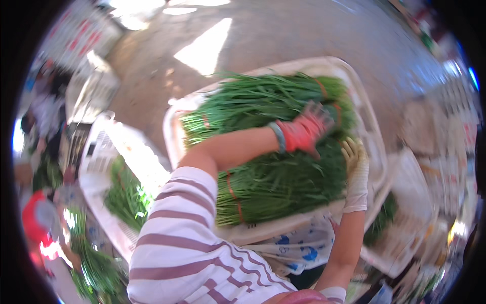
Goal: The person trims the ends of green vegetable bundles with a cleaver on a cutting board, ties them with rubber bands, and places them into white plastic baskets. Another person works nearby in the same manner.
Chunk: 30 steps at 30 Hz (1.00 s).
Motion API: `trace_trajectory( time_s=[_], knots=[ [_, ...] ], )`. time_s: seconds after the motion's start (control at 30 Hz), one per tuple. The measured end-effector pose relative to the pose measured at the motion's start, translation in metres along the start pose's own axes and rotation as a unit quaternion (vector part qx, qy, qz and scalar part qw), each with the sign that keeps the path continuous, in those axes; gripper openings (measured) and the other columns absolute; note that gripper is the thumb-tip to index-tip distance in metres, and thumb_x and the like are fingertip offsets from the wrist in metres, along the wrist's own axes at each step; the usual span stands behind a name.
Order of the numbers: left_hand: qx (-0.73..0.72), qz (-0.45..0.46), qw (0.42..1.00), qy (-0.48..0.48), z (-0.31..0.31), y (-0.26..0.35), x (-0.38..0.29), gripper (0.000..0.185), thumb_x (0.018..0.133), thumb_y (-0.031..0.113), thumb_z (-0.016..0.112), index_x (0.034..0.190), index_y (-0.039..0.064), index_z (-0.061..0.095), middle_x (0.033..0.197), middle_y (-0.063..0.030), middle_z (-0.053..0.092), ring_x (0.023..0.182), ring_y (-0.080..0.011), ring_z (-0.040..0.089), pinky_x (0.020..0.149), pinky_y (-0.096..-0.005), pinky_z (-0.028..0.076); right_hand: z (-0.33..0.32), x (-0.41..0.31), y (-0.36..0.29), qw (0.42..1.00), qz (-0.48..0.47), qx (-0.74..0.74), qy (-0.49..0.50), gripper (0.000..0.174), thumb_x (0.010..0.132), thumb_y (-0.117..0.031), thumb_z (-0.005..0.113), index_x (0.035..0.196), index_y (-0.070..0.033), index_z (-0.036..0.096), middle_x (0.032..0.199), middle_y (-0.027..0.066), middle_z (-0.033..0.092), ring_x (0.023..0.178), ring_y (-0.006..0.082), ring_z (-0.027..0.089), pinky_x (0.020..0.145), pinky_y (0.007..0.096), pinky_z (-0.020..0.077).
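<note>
Before me stands a white plastic crate filled with long green leafy bundles, which look like Chinese chives. Orange-red bands tie the bundles. My left hand, in a red-coated glove with a grey cuff, is over the leaves near the crate's right part; its fingers are spread and blurred by motion. My right hand, in a pale yellowish glove, lies along the right ends of the bundles, beside the crate's inner wall. Its fingers are extended and slightly apart, with nothing visibly gripped.
A second white crate with green bundles stands at left; another crate stands at right. A printed plastic bag hangs below the main crate. At lower left, a person in a red cap is beside more greens.
</note>
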<state>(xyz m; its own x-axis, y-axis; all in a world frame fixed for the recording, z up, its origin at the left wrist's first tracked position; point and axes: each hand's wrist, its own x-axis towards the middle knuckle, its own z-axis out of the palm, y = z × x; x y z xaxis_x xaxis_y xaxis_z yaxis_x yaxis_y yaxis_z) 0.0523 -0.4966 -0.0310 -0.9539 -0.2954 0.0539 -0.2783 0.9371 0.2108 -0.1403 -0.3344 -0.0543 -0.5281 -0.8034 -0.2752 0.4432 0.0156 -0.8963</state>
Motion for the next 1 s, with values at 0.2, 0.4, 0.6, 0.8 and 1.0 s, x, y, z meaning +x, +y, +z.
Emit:
trace_trajectory(
  time_s=[0.2,0.4,0.6,0.8,1.0],
  knots=[
    [0.028,-0.046,0.997,0.051,0.033,0.007,-0.053,0.084,0.069,0.044,0.073,0.144,0.016,0.047,0.153,-0.0157,0.038,0.145,-0.0431,0.024,0.118,-0.0644,0.008,0.044,0.081,0.068,0.993,0.088,-0.073,0.024,0.058,0.093,-0.032,0.066,0.137,0.000,0.046,0.130,0.0154,0.056,0.117,0.0280,0.055,0.101,0.0414,0.0426],
    [-0.035,-0.095,0.993,0.064,0.010,-0.019,-0.072,0.070,0.076,0.031,0.067,0.144,0.029,0.048,0.156,-0.0081,0.036,0.148,-0.0407,0.019,0.118,-0.0642,0.006,0.058,0.088,0.064,0.999,0.016,-0.045,0.008,0.050,0.090,-0.027,0.068,0.130,-0.002,0.049,0.124,0.0114,0.057,0.109,0.0219,0.055,0.096,0.0368,0.0434],
    [-0.054,-0.099,0.990,0.082,0.042,-0.028,-0.080,0.077,0.076,0.034,0.065,0.149,0.033,0.041,0.162,-0.0073,0.024,0.149,-0.0422,0.011,0.116,-0.0668,0.001,0.073,0.096,0.076,0.989,0.016,-0.147,-0.011,0.093,0.087,-0.038,0.069,0.152,0.009,0.020,0.148,0.0201,0.038,0.134,0.0273,0.038,0.113,0.0339,0.0276],
    [-0.054,-0.059,0.991,0.110,0.063,-0.035,-0.063,0.079,0.074,0.040,0.066,0.149,0.033,0.040,0.163,-0.0067,0.022,0.150,-0.0419,0.007,0.116,-0.0666,-0.001,0.027,0.077,0.037,0.959,0.068,-0.268,-0.056,0.086,0.091,-0.038,0.066,0.155,0.000,0.022,0.147,0.0144,0.044,0.131,0.0269,0.047,0.107,0.0411,0.0360],
    [-0.020,-0.103,0.993,0.058,0.071,-0.033,-0.080,0.079,0.076,0.045,0.065,0.149,0.036,0.038,0.163,-0.0064,0.021,0.150,-0.0422,0.008,0.115,-0.0682,0.001,0.017,-0.072,-0.050,0.966,-0.022,-0.239,-0.097,0.056,0.102,-0.033,0.050,0.147,0.000,0.041,0.139,0.0172,0.054,0.127,0.0296,0.053,0.108,0.0411,0.0387]
  ],
)
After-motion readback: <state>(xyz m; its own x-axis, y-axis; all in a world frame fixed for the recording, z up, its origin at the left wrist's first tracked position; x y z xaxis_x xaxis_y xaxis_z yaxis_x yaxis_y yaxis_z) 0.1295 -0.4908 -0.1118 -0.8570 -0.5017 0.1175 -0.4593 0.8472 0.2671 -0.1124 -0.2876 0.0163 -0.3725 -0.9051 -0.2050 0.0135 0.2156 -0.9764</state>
